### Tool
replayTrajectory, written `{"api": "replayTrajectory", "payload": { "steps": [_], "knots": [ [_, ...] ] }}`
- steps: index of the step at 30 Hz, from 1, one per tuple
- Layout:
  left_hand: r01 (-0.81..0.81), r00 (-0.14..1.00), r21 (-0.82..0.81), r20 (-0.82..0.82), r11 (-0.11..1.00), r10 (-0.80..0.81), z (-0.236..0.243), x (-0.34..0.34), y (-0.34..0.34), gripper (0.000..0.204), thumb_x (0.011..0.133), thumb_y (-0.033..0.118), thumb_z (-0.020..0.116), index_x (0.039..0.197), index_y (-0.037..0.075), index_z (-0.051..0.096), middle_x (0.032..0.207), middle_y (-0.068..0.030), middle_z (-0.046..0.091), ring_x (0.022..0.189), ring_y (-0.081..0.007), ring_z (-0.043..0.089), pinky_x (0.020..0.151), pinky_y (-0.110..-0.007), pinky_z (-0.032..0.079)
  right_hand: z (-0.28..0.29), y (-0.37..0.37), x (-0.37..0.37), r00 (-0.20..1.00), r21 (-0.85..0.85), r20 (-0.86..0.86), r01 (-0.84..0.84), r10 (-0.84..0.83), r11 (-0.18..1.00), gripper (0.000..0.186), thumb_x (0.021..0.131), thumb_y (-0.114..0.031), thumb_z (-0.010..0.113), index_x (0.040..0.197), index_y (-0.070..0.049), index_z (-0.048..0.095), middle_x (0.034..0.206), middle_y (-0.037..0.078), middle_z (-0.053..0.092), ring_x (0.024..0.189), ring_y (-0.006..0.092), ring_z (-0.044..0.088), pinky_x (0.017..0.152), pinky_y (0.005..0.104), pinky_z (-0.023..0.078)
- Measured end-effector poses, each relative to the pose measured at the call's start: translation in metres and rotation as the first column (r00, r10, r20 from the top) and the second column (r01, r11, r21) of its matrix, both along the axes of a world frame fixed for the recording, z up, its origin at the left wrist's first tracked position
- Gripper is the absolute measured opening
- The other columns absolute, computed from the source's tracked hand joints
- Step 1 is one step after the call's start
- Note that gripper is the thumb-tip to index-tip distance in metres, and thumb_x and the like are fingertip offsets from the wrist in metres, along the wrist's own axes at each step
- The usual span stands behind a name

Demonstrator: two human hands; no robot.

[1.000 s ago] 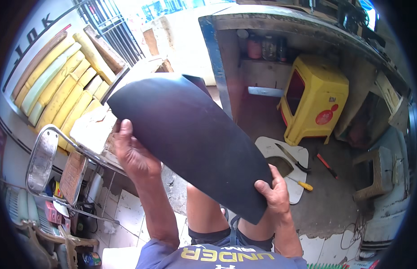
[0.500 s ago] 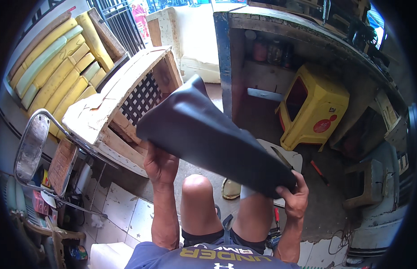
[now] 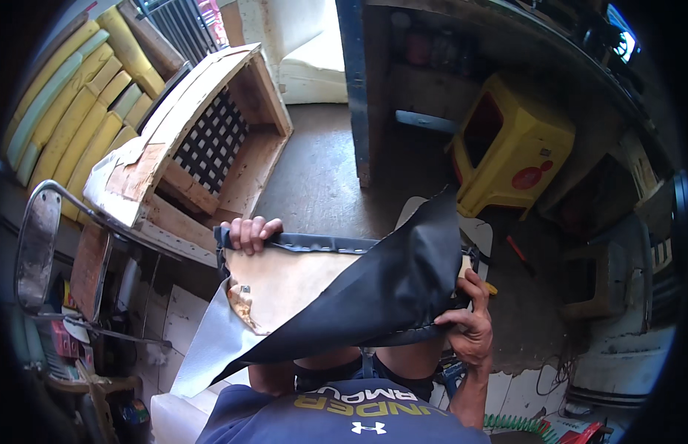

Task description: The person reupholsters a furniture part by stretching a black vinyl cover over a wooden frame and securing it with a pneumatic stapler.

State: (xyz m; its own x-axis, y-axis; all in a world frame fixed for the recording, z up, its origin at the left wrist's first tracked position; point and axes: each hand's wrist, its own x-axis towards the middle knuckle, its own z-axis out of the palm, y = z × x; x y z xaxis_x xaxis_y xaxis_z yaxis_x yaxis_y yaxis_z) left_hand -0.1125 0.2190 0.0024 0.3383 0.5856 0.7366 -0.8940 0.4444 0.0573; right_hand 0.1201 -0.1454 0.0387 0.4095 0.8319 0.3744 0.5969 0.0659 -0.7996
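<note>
Across my lap lies an upholstered panel, its beige backing board (image 3: 296,277) facing up. Black leatherette (image 3: 388,277) is folded over the board's far edge and fixed there by what look like staples. A large flap of it crosses the board diagonally, and its pale reverse (image 3: 214,344) shows at the lower left. My left hand (image 3: 247,235) curls its fingers over the panel's far left corner, with the thumb hidden. At the right end my right hand (image 3: 468,322) grips the panel and the black covering between thumb and fingers.
An open wooden frame (image 3: 273,92) with black webbing stands ahead on the left, by stacked yellow foam pieces (image 3: 74,144). A yellow plastic stool (image 3: 540,126) is at the right, near a red stick-like tool (image 3: 518,253) on the floor. A green coiled hose (image 3: 515,424) lies at lower right.
The panel has turned over from its smooth black side, bringing the beige board into view, and come lower over my lap. My left hand has moved from beneath it onto its far edge.
</note>
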Motion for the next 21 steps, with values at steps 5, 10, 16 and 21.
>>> {"api": "replayTrajectory", "payload": {
  "steps": [5, 10, 16, 21],
  "knots": [
    [-0.025, 0.994, -0.121, -0.108, 0.992, 0.011, 0.013, 0.005, -0.015, 0.055, 0.118, 0.035, 0.022, 0.074, 0.017, 0.051, 0.060, 0.0020, 0.042, 0.067, -0.0139, 0.045, 0.087, -0.034, 0.043, 0.005, -0.013, -0.012, 0.903, -0.071, -0.430, -0.037, 0.003, 0.997, 0.071, 0.072, -0.005, 0.086, 0.138, -0.008, 0.061, 0.141, 0.021, 0.061, 0.140, 0.0367, 0.055, 0.117, 0.0472, 0.043],
    [0.001, 0.999, -0.073, -0.047, 0.997, -0.004, 0.000, 0.009, -0.012, 0.058, 0.118, 0.040, 0.018, 0.076, 0.019, 0.051, 0.061, 0.0025, 0.043, 0.068, -0.0142, 0.046, 0.087, -0.035, 0.044, -0.001, 0.004, -0.024, 0.671, 0.115, -0.739, 0.038, 0.060, 0.993, 0.104, 0.075, -0.013, 0.086, 0.164, 0.003, 0.034, 0.144, 0.015, 0.062, 0.135, 0.0296, 0.059, 0.118, 0.0423, 0.043],
    [0.047, 0.998, -0.020, -0.050, 0.999, -0.048, -0.004, 0.016, -0.007, 0.057, 0.118, 0.039, 0.017, 0.078, 0.018, 0.053, 0.062, 0.0015, 0.045, 0.070, -0.0151, 0.048, 0.088, -0.034, 0.043, -0.028, -0.007, -0.006, 0.864, 0.320, -0.404, -0.173, 0.299, 0.932, 0.034, 0.071, -0.014, 0.094, 0.103, -0.012, 0.083, 0.103, 0.004, 0.071, 0.119, 0.0248, 0.058, 0.106, 0.0401, 0.045],
    [0.023, 0.998, -0.010, -0.055, 1.000, -0.024, -0.014, 0.005, 0.000, 0.047, 0.117, 0.027, 0.028, 0.079, 0.014, 0.053, 0.062, -0.0007, 0.047, 0.069, -0.0138, 0.049, 0.090, -0.033, 0.041, -0.017, -0.022, 0.018, 0.808, 0.192, -0.434, -0.351, 0.400, 0.917, 0.023, 0.071, -0.035, 0.093, 0.086, -0.018, 0.088, 0.111, 0.005, 0.080, 0.138, 0.0328, 0.049, 0.116, 0.0474, 0.036]
  ]
}}
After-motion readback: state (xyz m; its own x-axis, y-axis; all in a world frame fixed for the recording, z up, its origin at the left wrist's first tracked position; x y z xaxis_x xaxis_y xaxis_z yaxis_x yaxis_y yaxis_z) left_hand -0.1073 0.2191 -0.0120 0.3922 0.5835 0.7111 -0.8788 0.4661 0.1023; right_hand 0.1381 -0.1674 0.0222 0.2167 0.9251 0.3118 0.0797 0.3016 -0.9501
